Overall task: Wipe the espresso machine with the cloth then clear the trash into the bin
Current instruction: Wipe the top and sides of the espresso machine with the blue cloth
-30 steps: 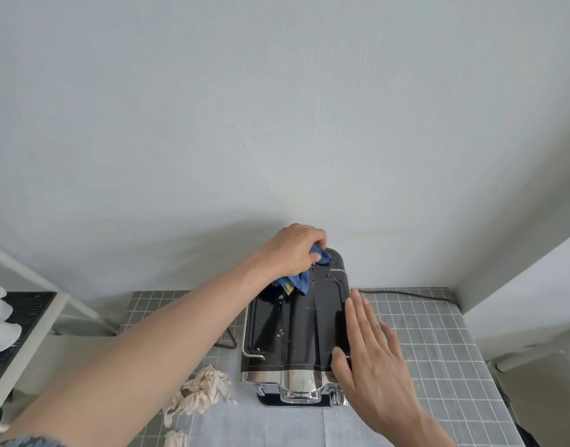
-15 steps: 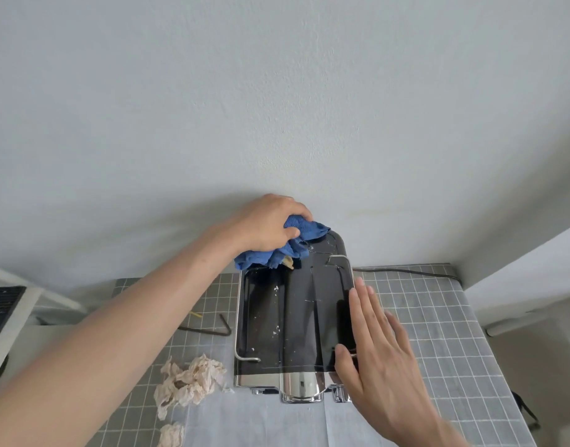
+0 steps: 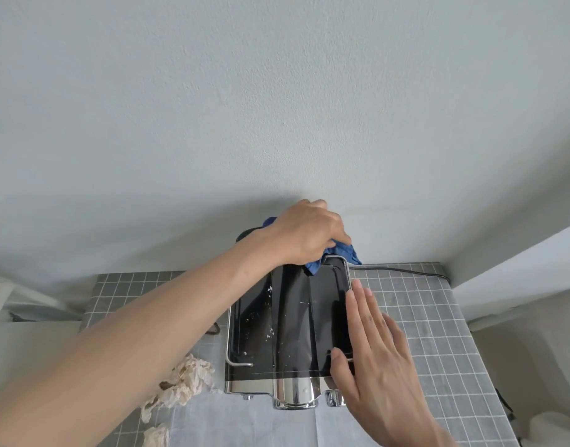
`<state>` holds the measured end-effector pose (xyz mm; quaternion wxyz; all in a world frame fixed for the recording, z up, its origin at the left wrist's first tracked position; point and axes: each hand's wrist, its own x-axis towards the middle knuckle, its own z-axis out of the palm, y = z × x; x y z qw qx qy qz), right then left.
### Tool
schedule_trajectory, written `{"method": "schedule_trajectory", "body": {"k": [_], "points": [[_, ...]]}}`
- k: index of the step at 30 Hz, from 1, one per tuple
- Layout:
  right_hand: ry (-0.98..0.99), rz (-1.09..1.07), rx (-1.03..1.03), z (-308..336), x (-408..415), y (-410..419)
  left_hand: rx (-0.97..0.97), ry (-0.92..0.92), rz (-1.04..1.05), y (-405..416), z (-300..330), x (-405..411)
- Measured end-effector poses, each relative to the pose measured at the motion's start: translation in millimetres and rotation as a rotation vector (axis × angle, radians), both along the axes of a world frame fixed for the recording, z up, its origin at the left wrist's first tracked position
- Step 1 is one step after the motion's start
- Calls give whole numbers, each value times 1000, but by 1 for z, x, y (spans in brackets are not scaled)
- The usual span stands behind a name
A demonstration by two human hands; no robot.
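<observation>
The espresso machine [image 3: 290, 327] stands against the wall, black glossy top with white specks and a chrome front. My left hand [image 3: 309, 233] grips a blue cloth [image 3: 344, 253] at the machine's back right corner; most of the cloth is hidden under the hand. My right hand [image 3: 373, 346] lies flat with straight fingers against the machine's right edge, thumb on the top. Crumpled beige paper trash [image 3: 183, 382] lies on the table left of the machine, with a smaller piece [image 3: 156, 437] nearer me. No bin is in view.
The table [image 3: 422, 317] wears a grey grid-pattern cover with a white sheet [image 3: 245, 427] at the front. A black power cord [image 3: 402, 271] runs along the back right. A white shelf frame [image 3: 6, 291] stands to the left, a white ledge to the right.
My left hand has carried the blue cloth from the back left of the machine's top to its back right corner. My right hand has stayed on the right edge.
</observation>
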<state>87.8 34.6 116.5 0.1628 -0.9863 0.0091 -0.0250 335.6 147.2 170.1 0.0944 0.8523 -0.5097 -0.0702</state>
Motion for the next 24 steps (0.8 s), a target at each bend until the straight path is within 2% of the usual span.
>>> {"method": "schedule_trajectory", "body": {"k": [6,11,14,19,24], "points": [[4,-11,3,1,0,2,66,-33,75,46,12,9],[11,5,29,2,-1,0,204,-119,126,83,26,23],[7,4,50,0,0,1,181,-87,132,96,25,21],[-4,-2,69,-1,-1,0,33,7,102,81,13,9],[6,-10,56,1,0,0,110,-15,8,27,16,4]]}}
